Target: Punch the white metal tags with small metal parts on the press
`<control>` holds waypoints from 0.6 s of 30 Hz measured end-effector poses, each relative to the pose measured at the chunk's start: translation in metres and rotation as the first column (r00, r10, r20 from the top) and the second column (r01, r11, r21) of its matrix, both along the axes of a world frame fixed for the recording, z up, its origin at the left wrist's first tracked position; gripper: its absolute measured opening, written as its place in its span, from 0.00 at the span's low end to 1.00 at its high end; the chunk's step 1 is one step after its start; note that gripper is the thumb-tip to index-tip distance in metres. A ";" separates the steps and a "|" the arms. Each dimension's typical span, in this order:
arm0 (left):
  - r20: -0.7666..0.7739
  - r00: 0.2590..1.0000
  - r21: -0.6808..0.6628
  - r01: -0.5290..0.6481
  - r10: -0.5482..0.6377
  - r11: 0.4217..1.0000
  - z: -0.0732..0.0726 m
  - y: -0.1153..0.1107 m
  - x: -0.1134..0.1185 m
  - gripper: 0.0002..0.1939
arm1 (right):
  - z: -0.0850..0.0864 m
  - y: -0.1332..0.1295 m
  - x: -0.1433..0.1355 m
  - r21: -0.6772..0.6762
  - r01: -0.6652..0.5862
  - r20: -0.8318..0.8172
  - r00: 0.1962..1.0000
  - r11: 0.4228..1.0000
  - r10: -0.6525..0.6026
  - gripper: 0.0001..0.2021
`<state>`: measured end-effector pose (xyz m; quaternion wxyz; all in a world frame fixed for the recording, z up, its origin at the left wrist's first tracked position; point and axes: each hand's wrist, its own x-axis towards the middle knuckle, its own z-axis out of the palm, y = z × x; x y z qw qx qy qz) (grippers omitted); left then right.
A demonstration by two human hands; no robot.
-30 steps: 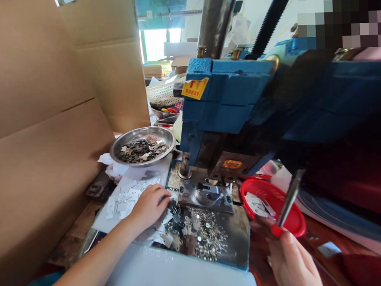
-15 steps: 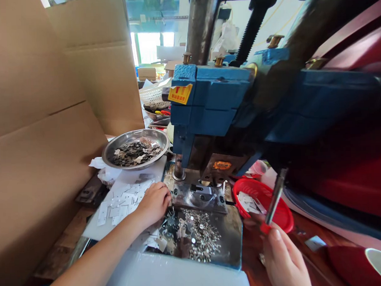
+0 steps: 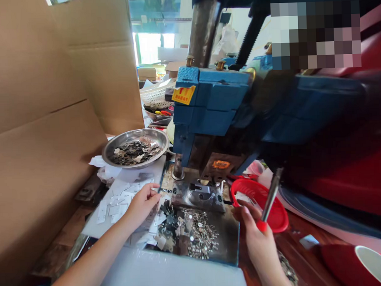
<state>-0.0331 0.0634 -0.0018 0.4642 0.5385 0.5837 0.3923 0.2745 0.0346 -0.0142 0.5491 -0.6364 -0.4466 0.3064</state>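
Note:
My left hand (image 3: 145, 205) hovers over flat metal plates (image 3: 119, 206) on a white board, its thumb and forefinger apart and nothing visible between them. On the right, my right hand (image 3: 259, 240) is around the red-gripped end of a metal press lever (image 3: 272, 194); part of the grip is hidden by the hand. Between the hands stands a blue press (image 3: 214, 100). Under its head, a steel die block (image 3: 198, 197) carries a flat metal piece (image 3: 201, 188). Small shiny metal parts (image 3: 201, 238) and dark thin plates (image 3: 171, 227) lie in front of the block.
A steel bowl (image 3: 108, 156) of thin metal pieces sits back left beside a tall cardboard sheet (image 3: 44, 81). Right of the press is a red plastic basket (image 3: 282, 223) holding flat plates. A red, white-lined container (image 3: 344, 258) stands at the lower right.
My left hand has drawn back left from beside the die block, and its fingers have spread. My right hand and the lever end have shifted slightly left and up in the view.

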 end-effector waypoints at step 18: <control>-0.384 0.923 0.150 0.040 0.021 0.988 0.017 -0.023 0.003 0.10 | 0.027 0.058 -0.028 -0.173 -0.160 0.390 0.895 0.972 0.217 0.20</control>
